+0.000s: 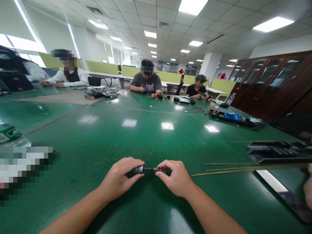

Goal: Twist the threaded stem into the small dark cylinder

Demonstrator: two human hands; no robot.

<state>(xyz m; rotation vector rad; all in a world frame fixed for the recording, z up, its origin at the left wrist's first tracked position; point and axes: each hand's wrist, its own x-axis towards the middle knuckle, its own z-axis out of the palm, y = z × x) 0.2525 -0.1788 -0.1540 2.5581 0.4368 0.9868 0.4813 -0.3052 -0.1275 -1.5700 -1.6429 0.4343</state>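
A dark metal cylinder with a thin shaft (148, 169) lies level between my two hands, low in the middle of the head view. My left hand (123, 174) is closed on its thick grey-black body, thumb below and fingers above. At the other end, my right hand (174, 175) pinches the ribbed tip of the shaft between thumb and fingertips. The exact kind of part cannot be told at this size. Below it is the green tabletop (151, 143).
Thin brass-coloured rods (229, 168) and black metal channels (275, 152) lie at right, near a phone-like dark slab (285, 195). A bottle (12, 135) stands left, behind a blurred-out block (21, 165). A long tool tray (234, 117) sits farther back. Several people work across the table.
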